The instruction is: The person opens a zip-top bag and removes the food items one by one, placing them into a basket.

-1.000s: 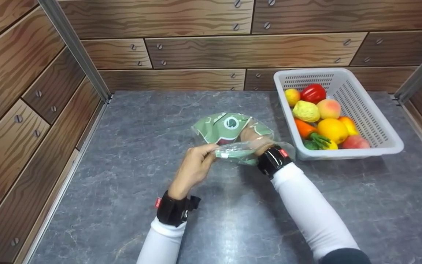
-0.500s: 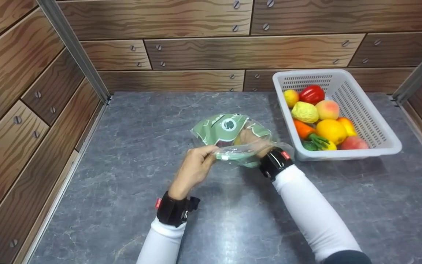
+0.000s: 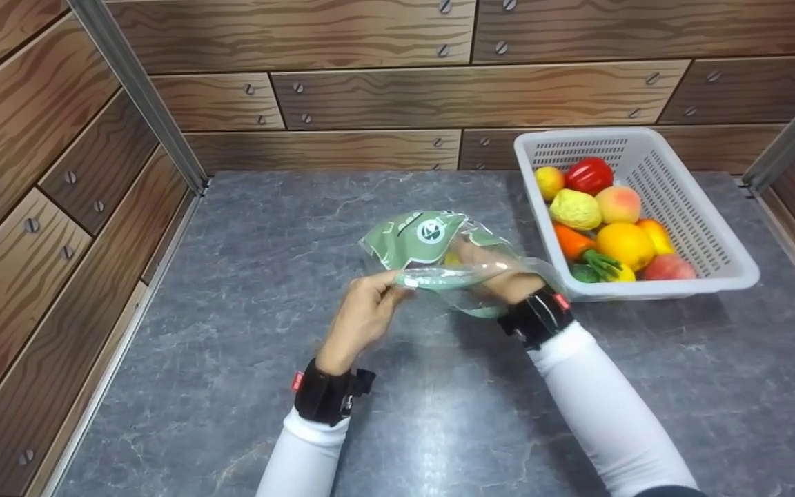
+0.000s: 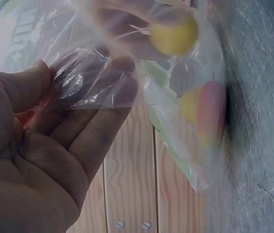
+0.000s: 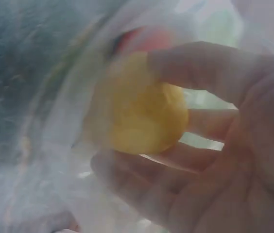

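Note:
A clear plastic bag with a green print (image 3: 404, 241) lies in the middle of the table, its mouth spread toward me. My left hand (image 3: 363, 314) pinches the near left edge of that mouth between thumb and fingers. Inside the bag, seen through the film, my right hand (image 3: 491, 266) grips a round yellow fruit (image 5: 149, 116) with thumb and fingers around it. The left wrist view shows the same yellow fruit (image 4: 173, 31) raised, while a red-and-yellow elongated fruit (image 4: 211, 111) and another yellow piece (image 4: 189, 104) rest lower in the bag.
A light grey perforated basket (image 3: 701, 200) stands right of the bag, close to my right wrist. It holds several fruits and vegetables, among them a red pepper (image 3: 589, 176), a carrot (image 3: 572, 238) and a peach (image 3: 620, 205). Wood-patterned walls (image 3: 370, 96) enclose the table.
My right wrist has drawn back toward the right and nearer to me, still partly inside the bag. The bag's mouth has opened wider. My left hand has barely moved.

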Demonstrator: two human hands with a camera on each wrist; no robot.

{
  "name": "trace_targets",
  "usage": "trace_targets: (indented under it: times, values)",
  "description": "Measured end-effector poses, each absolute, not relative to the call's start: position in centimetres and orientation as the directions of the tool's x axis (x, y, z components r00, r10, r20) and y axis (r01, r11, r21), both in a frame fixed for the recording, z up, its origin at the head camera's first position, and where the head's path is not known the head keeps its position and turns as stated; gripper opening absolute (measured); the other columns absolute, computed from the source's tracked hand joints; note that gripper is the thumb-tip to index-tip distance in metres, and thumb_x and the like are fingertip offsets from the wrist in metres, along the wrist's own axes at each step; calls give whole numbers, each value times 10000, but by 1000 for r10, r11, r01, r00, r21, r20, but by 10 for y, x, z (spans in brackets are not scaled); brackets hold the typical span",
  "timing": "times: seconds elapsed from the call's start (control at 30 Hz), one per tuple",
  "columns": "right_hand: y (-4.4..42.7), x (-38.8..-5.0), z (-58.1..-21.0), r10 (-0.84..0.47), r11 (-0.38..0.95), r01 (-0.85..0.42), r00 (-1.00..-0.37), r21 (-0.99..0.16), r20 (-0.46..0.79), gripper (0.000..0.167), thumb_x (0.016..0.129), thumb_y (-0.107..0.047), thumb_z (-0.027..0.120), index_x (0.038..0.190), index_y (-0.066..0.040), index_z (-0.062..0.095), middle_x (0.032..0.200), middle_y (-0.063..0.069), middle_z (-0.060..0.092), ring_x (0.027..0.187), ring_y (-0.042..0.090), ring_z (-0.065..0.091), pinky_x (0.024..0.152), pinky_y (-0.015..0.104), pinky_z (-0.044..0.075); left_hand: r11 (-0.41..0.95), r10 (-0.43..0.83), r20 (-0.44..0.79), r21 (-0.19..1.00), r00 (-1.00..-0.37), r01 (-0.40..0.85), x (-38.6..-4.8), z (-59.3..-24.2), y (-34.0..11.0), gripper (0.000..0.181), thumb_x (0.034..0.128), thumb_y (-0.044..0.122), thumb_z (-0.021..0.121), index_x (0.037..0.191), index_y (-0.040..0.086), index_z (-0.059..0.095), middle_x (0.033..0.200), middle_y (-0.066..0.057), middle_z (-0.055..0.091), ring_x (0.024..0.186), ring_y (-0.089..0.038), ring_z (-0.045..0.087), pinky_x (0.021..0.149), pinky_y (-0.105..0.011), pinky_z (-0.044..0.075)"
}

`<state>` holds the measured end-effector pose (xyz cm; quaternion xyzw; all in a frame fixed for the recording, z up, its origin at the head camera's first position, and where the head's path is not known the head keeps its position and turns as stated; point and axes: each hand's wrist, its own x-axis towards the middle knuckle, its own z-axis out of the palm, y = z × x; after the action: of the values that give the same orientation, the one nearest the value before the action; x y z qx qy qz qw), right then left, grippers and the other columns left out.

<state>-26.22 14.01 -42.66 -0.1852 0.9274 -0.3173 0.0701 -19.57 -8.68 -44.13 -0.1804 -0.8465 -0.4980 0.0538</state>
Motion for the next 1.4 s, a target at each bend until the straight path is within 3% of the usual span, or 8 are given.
trace_targets:
  times: [0.17,0.3,0.43,0.8,0.9,1.03,1.23,1.4]
  values:
    - [142,-252,-409,-512,827,-485,-859,-286,-25,312,1001,-157,594,1275,-12,565,958,229,700,795,369,695,699,475,621,425,245,274,832,-930,357,-196,-442,-88,164,1017,111,637,1100,50,765,1028,-124,782,934,-277,766,819,-410,617]
    - [147,-241,-400,-527,837,-505,-848,-210,-58,448,1014,-208,579,1402,6,515,1288,258,638,1147,427,636,978,528,556,432,234,284,827,-930,361,-195,-443,-88,176,1018,162,645,1063,45,768,998,-116,787,928,-262,769,831,-427,618]
    - [155,-230,-398,-540,810,-524,-842,-265,14,550,1014,-213,602,1500,3,460,1513,244,499,1376,454,477,1150,580,405,438,229,274,828,-934,350,-196,-443,-87,193,1025,185,641,1070,47,769,987,-108,788,932,-259,769,852,-416,617]
    - [176,-213,-407,-551,714,-619,-785,-328,284,590,975,-195,707,1467,62,504,1441,273,565,1245,394,606,1052,514,509,419,230,267,841,-936,343,-196,-442,-87,180,1028,155,635,1068,38,766,1015,-125,783,946,-261,770,866,-395,619]
    - [178,-208,-406,-510,731,-556,-830,-395,225,571,965,-186,714,1442,66,526,1125,207,708,909,293,667,827,422,581,415,230,261,845,-937,337,-195,-442,-88,179,1026,147,634,1068,30,763,1022,-131,781,949,-264,770,863,-386,619]
    - [183,-202,-405,-502,722,-548,-835,-423,225,461,937,-140,740,1322,62,589,789,65,602,633,177,514,602,331,468,414,241,263,843,-934,344,-196,-442,-86,185,1031,154,628,1053,25,759,1014,-135,780,947,-270,768,863,-382,619]
    - [191,-203,-403,-524,595,-635,-771,-493,362,414,895,-56,786,1276,13,640,1157,137,704,922,250,621,845,437,552,433,238,272,830,-932,352,-197,-444,-88,186,1041,157,617,1054,35,757,996,-118,783,932,-257,767,859,-397,618]
    - [202,-204,-402,-509,537,-604,-789,-589,345,421,905,-58,791,1299,2,655,1248,130,697,1024,223,630,896,434,568,448,229,287,817,-930,362,-197,-444,-89,182,1033,167,630,1014,45,763,971,-102,785,915,-248,765,859,-410,616]
